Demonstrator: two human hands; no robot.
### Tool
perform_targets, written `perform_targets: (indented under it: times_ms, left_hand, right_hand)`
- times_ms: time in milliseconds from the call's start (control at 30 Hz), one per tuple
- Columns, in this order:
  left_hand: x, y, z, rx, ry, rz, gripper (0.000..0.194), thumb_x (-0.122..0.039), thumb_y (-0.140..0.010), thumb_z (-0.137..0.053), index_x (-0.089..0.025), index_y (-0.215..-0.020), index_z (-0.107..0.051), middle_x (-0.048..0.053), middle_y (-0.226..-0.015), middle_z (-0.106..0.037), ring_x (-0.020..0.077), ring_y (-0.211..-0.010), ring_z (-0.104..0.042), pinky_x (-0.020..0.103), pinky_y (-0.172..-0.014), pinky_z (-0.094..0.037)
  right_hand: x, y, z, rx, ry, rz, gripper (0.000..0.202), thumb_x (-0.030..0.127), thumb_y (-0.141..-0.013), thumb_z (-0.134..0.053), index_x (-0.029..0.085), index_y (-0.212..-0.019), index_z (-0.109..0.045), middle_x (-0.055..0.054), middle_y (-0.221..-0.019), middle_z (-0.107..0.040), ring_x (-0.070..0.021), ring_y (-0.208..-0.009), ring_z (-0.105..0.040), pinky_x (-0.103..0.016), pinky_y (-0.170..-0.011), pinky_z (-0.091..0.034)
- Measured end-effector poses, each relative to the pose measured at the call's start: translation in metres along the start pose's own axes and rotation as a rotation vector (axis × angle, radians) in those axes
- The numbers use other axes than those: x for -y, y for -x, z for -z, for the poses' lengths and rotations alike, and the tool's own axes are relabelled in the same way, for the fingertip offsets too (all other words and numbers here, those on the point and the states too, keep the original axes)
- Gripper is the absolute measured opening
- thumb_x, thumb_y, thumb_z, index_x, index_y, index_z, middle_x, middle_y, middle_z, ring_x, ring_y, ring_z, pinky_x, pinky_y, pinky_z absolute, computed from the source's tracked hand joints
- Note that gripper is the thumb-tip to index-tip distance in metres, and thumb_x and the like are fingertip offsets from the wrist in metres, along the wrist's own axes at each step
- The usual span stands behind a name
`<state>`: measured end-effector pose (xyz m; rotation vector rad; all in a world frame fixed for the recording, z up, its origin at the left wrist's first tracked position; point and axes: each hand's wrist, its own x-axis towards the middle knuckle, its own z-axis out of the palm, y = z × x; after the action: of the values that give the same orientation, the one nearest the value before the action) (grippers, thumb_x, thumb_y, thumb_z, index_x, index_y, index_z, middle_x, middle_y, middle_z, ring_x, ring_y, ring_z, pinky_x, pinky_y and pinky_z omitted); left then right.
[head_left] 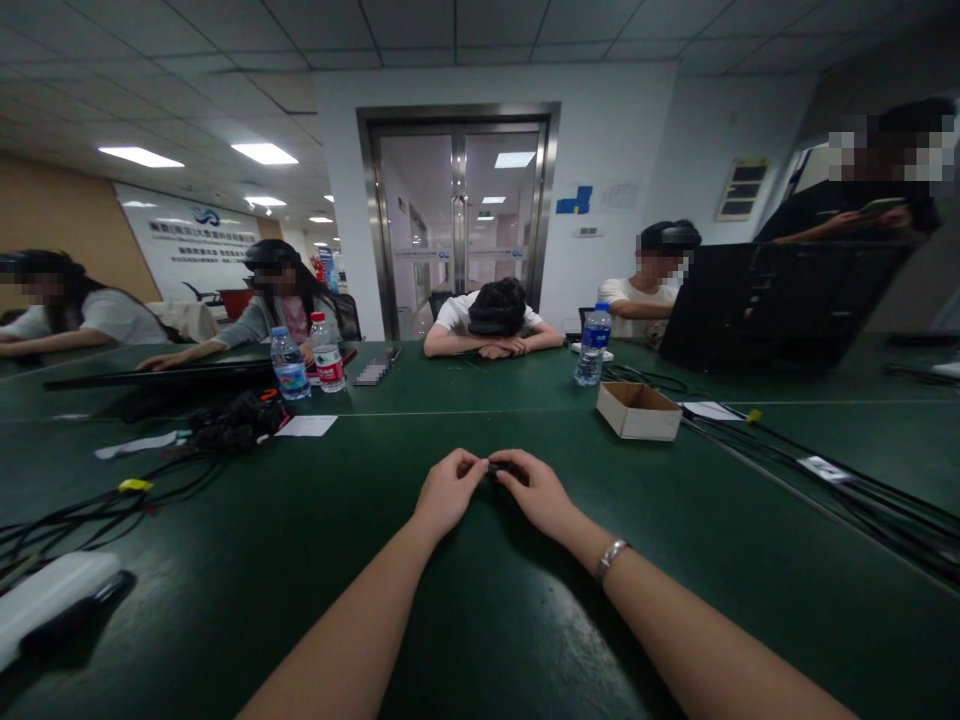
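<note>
Both my hands meet above the dark green table point(480, 600), in the middle of the view. Between their fingertips is a small black object point(493, 468), too small and too covered for me to tell its kind. My left hand point(452, 487) pinches its left end with thumb and fingers. From the other side, my right hand point(538, 490) has its thumb and fingers closed round the object. A silver bracelet point(611, 560) circles my right wrist.
An open cardboard box point(637, 425) stands right of my hands, near black cables point(810, 470). Two bottles point(328, 355) stand at the left, another bottle point(592, 345) at the right. Dark gear point(236, 425) and a white device point(60, 600) lie left. Several people sit around the table.
</note>
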<state>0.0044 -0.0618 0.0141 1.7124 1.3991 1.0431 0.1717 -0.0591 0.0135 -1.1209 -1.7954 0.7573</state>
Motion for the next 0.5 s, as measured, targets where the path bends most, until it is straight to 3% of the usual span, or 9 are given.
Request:
perform_targets:
  times_ms: [133, 333, 500]
  left_hand:
    - [-0.0058, 0.0033, 0.0034, 0.033, -0.065, 0.025, 0.048, -0.062, -0.082, -0.038, -0.019, -0.078, -0.06, 0.002, -0.076, -0.064, 0.016, -0.071, -0.057, 0.027, -0.068, -0.043]
    - [-0.0076, 0.006, 0.0044, -0.004, 0.067, -0.032, 0.035, -0.045, -0.08, -0.053, -0.022, -0.105, -0.057, 0.005, -0.102, -0.063, 0.0167, -0.086, -0.059, 0.026, -0.074, -0.044]
    - [-0.0055, 0.0046, 0.0043, 0.028, 0.085, -0.02, 0.028, -0.044, -0.083, -0.049, -0.02, -0.095, -0.058, 0.004, -0.092, -0.063, 0.0153, -0.082, -0.057, 0.026, -0.072, -0.044]
  right_hand:
    - [-0.001, 0.0006, 0.0004, 0.003, -0.029, -0.008, 0.024, 0.019, -0.079, -0.054, 0.021, -0.101, -0.065, -0.004, -0.103, -0.066, -0.0169, -0.095, -0.06, -0.034, -0.089, -0.048]
    - [-0.002, 0.0, 0.0009, -0.012, -0.107, -0.047, 0.024, 0.021, -0.079, -0.054, 0.019, -0.1, -0.064, -0.006, -0.101, -0.066, -0.0167, -0.089, -0.062, -0.034, -0.086, -0.05]
    - [-0.0033, -0.0002, 0.0002, -0.014, -0.081, -0.042, 0.024, 0.021, -0.079, -0.055, 0.019, -0.101, -0.064, -0.005, -0.102, -0.066, -0.0172, -0.093, -0.062, -0.035, -0.09, -0.048]
